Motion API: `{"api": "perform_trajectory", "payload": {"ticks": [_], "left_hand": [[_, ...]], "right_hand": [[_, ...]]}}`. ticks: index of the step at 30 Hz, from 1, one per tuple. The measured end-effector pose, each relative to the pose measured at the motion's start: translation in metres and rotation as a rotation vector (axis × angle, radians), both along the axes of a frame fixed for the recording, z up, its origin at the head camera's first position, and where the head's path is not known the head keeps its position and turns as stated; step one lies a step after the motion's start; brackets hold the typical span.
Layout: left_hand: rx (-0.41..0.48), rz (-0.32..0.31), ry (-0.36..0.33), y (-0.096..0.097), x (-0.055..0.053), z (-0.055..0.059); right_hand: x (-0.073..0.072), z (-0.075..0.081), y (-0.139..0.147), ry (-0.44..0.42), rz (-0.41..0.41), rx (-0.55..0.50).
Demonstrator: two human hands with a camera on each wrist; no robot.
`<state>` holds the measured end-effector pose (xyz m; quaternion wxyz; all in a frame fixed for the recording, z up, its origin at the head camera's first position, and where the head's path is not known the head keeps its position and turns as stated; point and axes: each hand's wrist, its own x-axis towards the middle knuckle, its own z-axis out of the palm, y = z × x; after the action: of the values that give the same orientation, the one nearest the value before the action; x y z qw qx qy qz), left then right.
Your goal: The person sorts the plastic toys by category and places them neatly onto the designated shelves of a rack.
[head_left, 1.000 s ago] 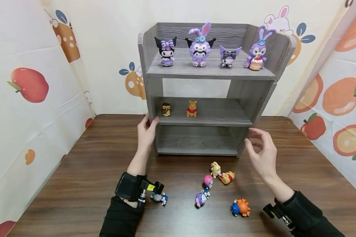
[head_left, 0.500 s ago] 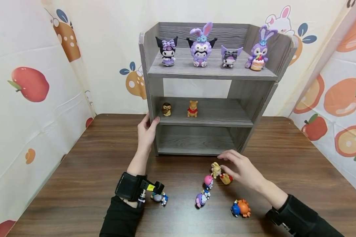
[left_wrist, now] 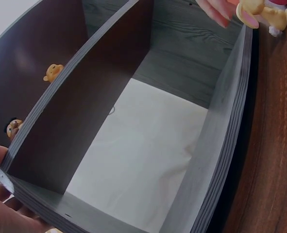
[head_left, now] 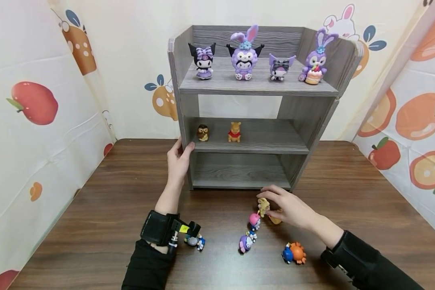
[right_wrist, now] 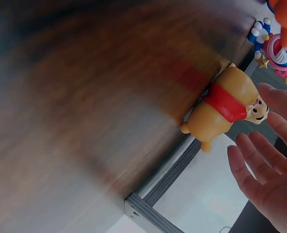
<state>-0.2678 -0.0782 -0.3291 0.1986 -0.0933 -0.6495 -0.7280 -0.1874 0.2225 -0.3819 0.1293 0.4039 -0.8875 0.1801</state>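
Note:
My left hand (head_left: 177, 163) holds the left side panel of the grey wooden shelf (head_left: 250, 148) at its middle board, thumb in front. Over the table before the shelf, my right hand (head_left: 288, 205) reaches around a small yellow rabbit figurine (head_left: 263, 206), fingertips and thumb on either side of it. In the right wrist view its fingers are spread. A Winnie the Pooh figurine (right_wrist: 221, 107) in a red shirt lies beside the rabbit, partly hidden by the hand in the head view. A pink-headed figurine (head_left: 254, 220) lies just in front of the rabbit.
Several purple and black figurines (head_left: 244, 64) stand on the top board. An owl figurine (head_left: 202, 133) and another Pooh figurine (head_left: 234, 132) stand on the middle board. On the table lie a purple figurine (head_left: 245, 243), an orange figurine (head_left: 297, 252) beside a blue one, and small figurines (head_left: 200, 242) by the left wrist.
My right hand has moved from beside the shelf's lower right side down and left to the yellow rabbit. The left hand has stayed on the shelf's side panel.

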Motion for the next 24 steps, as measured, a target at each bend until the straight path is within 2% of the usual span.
{"api": "perform_trajectory", "payload": {"ticks": [6,13,24], "left_hand": [[0.003,-0.010,0.003,-0.0005,0.0007,-0.0003],[0.016,0.010,-0.001,0.0010,-0.0002,-0.0002],[0.023,0.010,-0.006,0.0006,-0.0019,-0.0019]], "right_hand": [[-0.0043,-0.0004,-0.0025,-0.060,0.021,0.003],[-0.0074,-0.0005,-0.0018,-0.122,0.037,0.009],[-0.0055,0.0084,-0.0063,-0.179,-0.009,-0.010]]}}
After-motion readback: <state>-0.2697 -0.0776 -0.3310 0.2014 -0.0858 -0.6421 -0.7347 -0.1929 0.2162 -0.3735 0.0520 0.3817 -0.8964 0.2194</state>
